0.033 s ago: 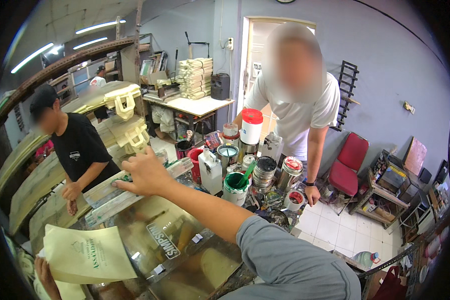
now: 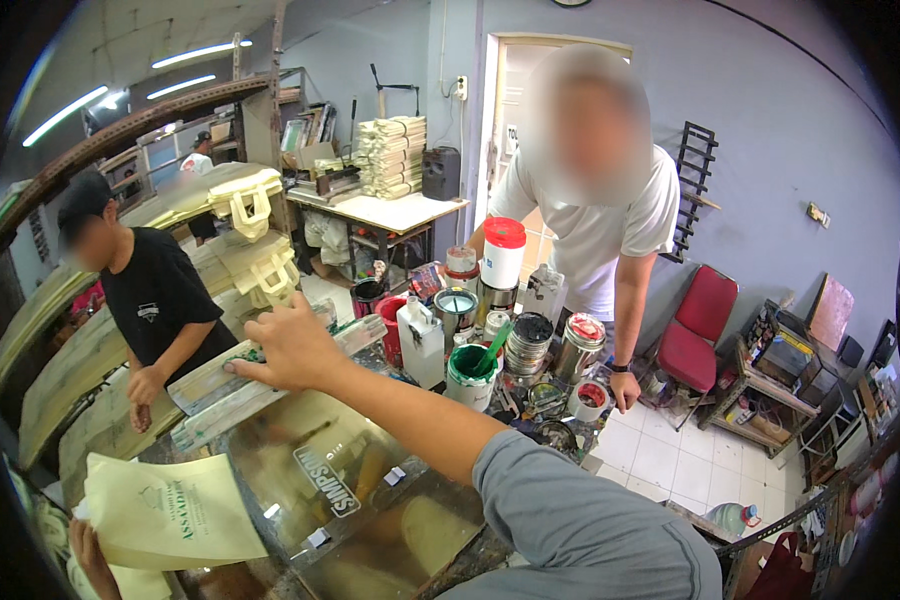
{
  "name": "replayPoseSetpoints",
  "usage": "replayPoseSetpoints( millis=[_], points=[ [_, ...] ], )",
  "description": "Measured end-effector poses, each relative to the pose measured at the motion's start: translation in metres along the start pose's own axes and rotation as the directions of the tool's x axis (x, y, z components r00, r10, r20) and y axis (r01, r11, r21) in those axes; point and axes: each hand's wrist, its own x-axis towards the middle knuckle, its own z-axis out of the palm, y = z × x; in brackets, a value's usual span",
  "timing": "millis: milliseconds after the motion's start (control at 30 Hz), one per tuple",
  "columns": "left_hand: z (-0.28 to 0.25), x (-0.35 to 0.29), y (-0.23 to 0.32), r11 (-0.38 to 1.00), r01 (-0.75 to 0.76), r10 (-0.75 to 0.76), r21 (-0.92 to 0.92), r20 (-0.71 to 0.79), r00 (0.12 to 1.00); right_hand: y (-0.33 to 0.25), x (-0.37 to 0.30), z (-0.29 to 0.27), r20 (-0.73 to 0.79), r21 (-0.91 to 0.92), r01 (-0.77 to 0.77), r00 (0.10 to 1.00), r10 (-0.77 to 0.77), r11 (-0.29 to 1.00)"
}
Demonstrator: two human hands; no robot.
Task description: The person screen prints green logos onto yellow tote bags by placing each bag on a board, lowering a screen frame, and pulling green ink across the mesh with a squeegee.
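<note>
My right hand (image 2: 288,348) reaches across to an ink-stained screen-printing frame (image 2: 275,400), its fingers closed over the bar. Green smears mark the bar by my fingertips. At the lower left, my left hand (image 2: 92,560) grips the edge of a pale yellow fabric bag (image 2: 170,510) with green print; the bag partly hides the fingers. The bag is lifted and tilted over the left side of a glass-topped table (image 2: 370,440), below the frame.
Paint cans and jugs crowd the table's far side, among them a green ink tub (image 2: 468,385) and a white jug (image 2: 422,345). A person in white (image 2: 600,220) leans there. Another person in black (image 2: 160,290) stands left, by racks of pale bags (image 2: 255,260).
The fabric bag has shifted slightly left with my left hand. My right hand has stayed on the frame. The hands of the person in black have moved slightly.
</note>
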Motion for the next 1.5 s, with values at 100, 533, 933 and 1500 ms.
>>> replayPoseSetpoints(
  millis=[100,533,933,1500],
  points=[
    [-0.056,-0.031,-0.06,0.839,0.256,-0.343,-0.48,-0.101,0.934,-0.008,0.011,-0.007,-0.071,0.043,0.016,0.997,-0.013,0.999],
    [0.117,-0.146,0.446,0.881,0.331,-0.235,-0.337,0.296,0.926,-0.008,-0.008,0.0,-0.042,0.009,-0.017,0.999,0.017,1.0],
    [0.178,-0.204,0.495,0.702,0.438,-0.375,-0.562,0.231,0.898,-0.014,-0.018,-0.007,0.026,0.017,-0.042,0.999,0.042,0.999],
    [0.182,-0.202,0.497,0.716,0.482,-0.359,-0.506,0.325,0.875,-0.005,-0.017,0.001,-0.013,0.012,-0.024,1.0,0.024,1.0]
  ],
)
